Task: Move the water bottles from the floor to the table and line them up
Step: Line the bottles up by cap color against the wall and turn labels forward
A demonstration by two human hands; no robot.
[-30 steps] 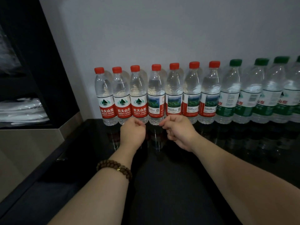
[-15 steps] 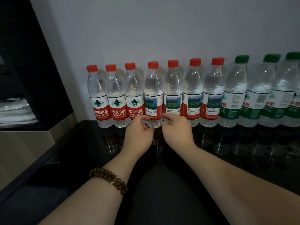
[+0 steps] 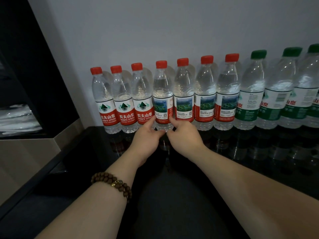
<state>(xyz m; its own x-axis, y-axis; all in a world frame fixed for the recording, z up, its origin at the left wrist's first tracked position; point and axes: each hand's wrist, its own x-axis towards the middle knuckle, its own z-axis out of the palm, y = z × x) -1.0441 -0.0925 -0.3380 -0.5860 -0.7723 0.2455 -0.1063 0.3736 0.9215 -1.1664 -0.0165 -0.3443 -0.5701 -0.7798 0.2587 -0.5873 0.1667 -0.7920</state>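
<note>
Left hand (image 3: 146, 137) and right hand (image 3: 184, 135) have closed in, gripping the fourth bottle (image 3: 162, 94).

The right picture edge cuts through the last green-capped bottle (image 3: 313, 90), so the row's end is unseen. The left hand (image 3: 146, 140) and right hand (image 3: 185, 137) cover the base of the fourth bottle (image 3: 162, 94). Small label print is illegible, and the pale bundle (image 3: 15, 116) at left is blurred.

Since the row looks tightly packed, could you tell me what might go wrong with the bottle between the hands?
The left hand and right hand grip the fourth bottle low down, so its top could tip. It stands close against the third bottle and fifth bottle; turning it might nudge them out of line.
</note>
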